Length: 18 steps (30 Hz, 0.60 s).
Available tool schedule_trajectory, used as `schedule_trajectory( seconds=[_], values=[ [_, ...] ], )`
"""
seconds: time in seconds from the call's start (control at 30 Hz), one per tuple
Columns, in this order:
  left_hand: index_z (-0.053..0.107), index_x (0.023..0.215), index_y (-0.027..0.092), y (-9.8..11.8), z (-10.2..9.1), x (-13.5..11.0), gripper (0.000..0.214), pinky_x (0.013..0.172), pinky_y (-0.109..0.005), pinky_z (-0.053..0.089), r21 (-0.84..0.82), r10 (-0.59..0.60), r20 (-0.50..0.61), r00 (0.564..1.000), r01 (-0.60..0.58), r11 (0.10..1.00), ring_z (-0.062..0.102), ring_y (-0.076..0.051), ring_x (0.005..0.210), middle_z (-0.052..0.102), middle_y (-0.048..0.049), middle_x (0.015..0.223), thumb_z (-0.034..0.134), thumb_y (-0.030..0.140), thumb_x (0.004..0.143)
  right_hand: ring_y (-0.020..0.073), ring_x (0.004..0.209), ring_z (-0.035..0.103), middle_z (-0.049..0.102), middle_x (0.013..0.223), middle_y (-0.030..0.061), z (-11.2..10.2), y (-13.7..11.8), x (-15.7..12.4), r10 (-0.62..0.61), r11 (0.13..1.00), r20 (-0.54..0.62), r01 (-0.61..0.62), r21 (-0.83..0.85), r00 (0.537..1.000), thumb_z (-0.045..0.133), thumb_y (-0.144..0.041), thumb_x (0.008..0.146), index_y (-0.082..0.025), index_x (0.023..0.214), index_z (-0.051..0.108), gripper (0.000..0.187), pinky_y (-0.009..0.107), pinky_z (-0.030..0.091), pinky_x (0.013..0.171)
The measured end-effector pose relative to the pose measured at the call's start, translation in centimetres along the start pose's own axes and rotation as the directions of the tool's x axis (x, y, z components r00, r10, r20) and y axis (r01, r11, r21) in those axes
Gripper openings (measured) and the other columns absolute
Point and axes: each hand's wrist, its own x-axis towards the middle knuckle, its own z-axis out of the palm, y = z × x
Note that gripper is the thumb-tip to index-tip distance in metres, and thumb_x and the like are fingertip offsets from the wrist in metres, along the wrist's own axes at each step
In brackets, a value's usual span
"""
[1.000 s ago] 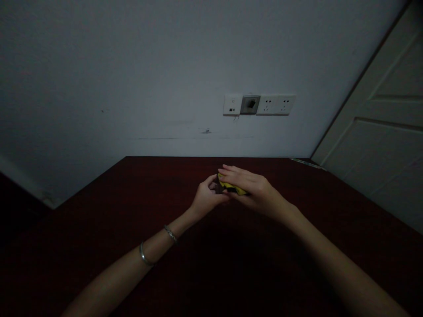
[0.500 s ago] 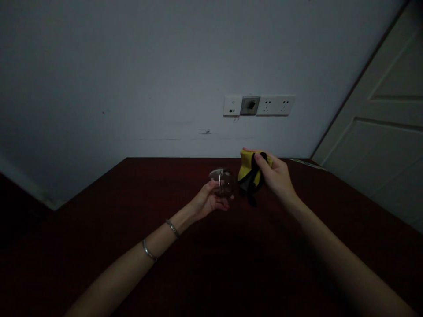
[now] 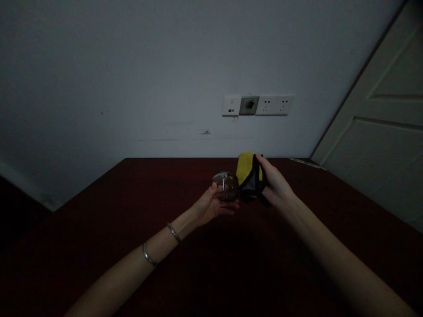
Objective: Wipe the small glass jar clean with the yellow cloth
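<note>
My left hand (image 3: 208, 206) holds a small clear glass (image 3: 227, 186) above the dark red table (image 3: 99, 229), fingers curled under and around it. Two bracelets sit on that wrist and forearm. Just to its right, my right hand (image 3: 276, 182) grips a bunched yellow and black cloth (image 3: 248, 176), with the thumb across the black edge. The cloth nearly touches the glass's right side. Both hands hover over the far middle of the table.
A pale wall rises behind the table, with a row of sockets and a switch (image 3: 257, 105). A white door (image 3: 380, 132) stands at the right. A thin light strip (image 3: 306, 163) lies at the table's far right edge.
A second ago my right hand lay over the glass with the cloth. It then lifted away to the right, and now brings the bunched cloth back close beside the glass.
</note>
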Motion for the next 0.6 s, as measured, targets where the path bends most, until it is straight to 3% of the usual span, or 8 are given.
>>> schedule_trajectory(
  seconds=[0.17,0.3,0.4,0.6],
  values=[
    [0.061,0.098,0.016,0.0,-0.5,0.3,0.066,0.057,-0.027,0.051,-0.035,-0.003,-0.074,0.997,0.000,0.999,0.066,-0.020,0.073,0.067,-0.0133,0.096,0.064,0.071,0.063,0.0255,0.076,0.069,0.072,0.082,0.0114,0.3,0.3,-0.1,0.022,0.999,-0.049,-0.020,0.028,0.999,0.057,-0.052,0.080,-0.014,0.101,0.065,0.044,0.038,0.059,0.066],
    [0.063,0.099,0.013,0.1,-0.4,0.3,0.074,0.053,-0.025,0.048,-0.062,-0.055,-0.055,0.997,0.051,0.997,0.064,-0.017,0.066,0.068,-0.0142,0.087,0.056,0.078,0.064,0.0276,0.078,0.069,0.072,0.078,0.0134,0.2,0.2,-0.1,-0.007,0.999,0.046,0.008,-0.034,0.999,0.043,-0.058,0.086,-0.012,0.101,0.067,0.054,0.042,0.058,0.070],
    [0.064,0.100,0.012,0.3,0.1,0.0,0.082,0.045,-0.021,0.042,-0.094,-0.075,-0.056,0.996,0.069,0.993,0.060,-0.015,0.059,0.068,-0.0136,0.080,0.049,0.083,0.063,0.0276,0.079,0.069,0.071,0.076,0.0133,-0.2,-0.4,-0.1,-0.093,0.990,0.124,0.105,-0.093,0.988,0.034,-0.062,0.087,-0.012,0.101,0.067,0.061,0.043,0.057,0.074],
    [0.064,0.106,0.012,0.7,0.4,-0.6,0.097,0.034,-0.019,0.022,-0.111,-0.113,-0.050,0.992,0.107,0.988,0.050,-0.011,0.046,0.064,-0.0102,0.071,0.035,0.091,0.059,0.0252,0.082,0.067,0.070,0.080,0.0113,-0.7,-0.6,0.2,-0.265,0.932,0.295,0.323,-0.167,0.918,0.027,-0.064,0.089,-0.017,0.101,0.067,0.063,0.041,0.055,0.077]
  ],
)
